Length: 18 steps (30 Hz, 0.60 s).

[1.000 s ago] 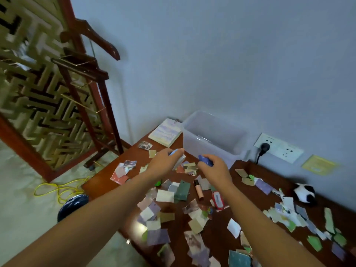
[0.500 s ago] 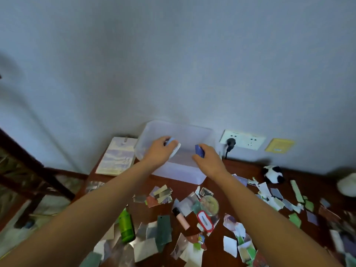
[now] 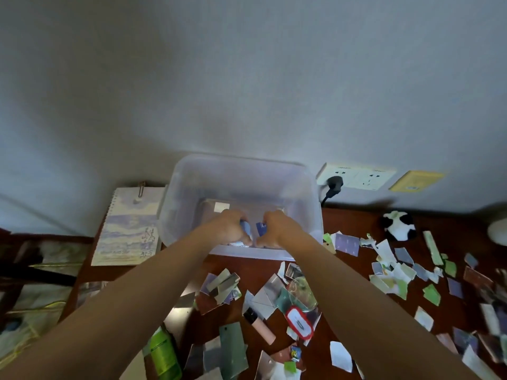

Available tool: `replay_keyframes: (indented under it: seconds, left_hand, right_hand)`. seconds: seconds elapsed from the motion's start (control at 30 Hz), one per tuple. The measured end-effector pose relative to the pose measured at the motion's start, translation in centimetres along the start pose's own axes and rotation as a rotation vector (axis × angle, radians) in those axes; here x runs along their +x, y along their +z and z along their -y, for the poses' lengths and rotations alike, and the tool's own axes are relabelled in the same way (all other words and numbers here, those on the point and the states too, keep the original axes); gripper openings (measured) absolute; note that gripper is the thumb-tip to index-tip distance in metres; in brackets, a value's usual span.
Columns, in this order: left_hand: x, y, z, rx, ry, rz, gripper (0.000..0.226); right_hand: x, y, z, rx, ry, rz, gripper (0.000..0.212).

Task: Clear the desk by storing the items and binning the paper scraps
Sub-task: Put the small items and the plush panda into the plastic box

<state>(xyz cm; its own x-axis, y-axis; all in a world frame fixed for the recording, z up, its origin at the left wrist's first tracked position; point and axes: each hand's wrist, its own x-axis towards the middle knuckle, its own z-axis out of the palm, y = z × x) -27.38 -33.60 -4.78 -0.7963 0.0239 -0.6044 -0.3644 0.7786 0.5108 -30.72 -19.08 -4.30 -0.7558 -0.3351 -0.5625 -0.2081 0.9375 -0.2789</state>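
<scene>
We see both hands down inside the clear rectangular plastic box point(image 3: 309, 215). The left hand point(image 3: 230, 228) curls its fingers round a pale blue item point(image 3: 245, 229), and the right hand point(image 3: 277, 229), just beside it, pinches a small dark blue item point(image 3: 261, 229). Nearer us than the hands, and off to the right of the right hand, torn coloured paper scraps point(image 3: 341, 355) lie scattered over the dark wooden desk point(image 3: 352, 222).

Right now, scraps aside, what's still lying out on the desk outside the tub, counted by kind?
Notebook: 1
Green bottle: 1
Pink tube: 1
Red-rimmed tag: 1
Clear dish: 1
Panda toy: 1
Total: 6
A white thing at the right edge is cut off, so it is not counted.
</scene>
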Motion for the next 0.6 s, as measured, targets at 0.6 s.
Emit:
replay_keyframes:
  seconds: [0.6]
  left_hand:
    - [1.5, 0.1, -0.2, 0.07, -0.025, 0.142, 0.031]
  right_hand:
    - [0.6, -0.7, 0.6, -0.226, -0.021, 0.192, 0.03]
